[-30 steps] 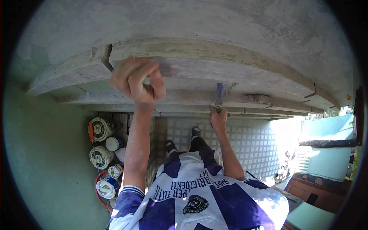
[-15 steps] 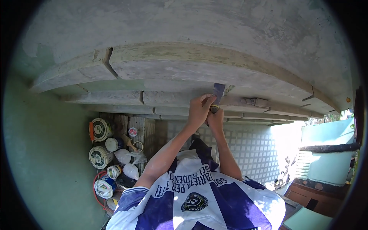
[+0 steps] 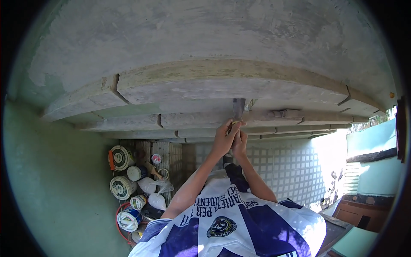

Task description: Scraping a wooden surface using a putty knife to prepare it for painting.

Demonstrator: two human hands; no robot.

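Your right hand [image 3: 241, 144] grips the handle of the putty knife [image 3: 239, 110], blade pointing away from you near the concrete ledge [image 3: 205, 91]; your left hand [image 3: 223, 139], fingers bent, clasps its neck just beside, both forearms stretched forward and converging.

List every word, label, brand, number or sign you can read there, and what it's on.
Exact wording isn't copied here; print shows on these:
Striped shirt: large dark lettering across the chest.
Shirt badge: emblem with lettering, too small to read reliably.
White-lidded buckets at left: printed marks, too small to read.
Small red-and-white lid: marks too small to read.
Wide-bladed tool at the hands: none discernible.
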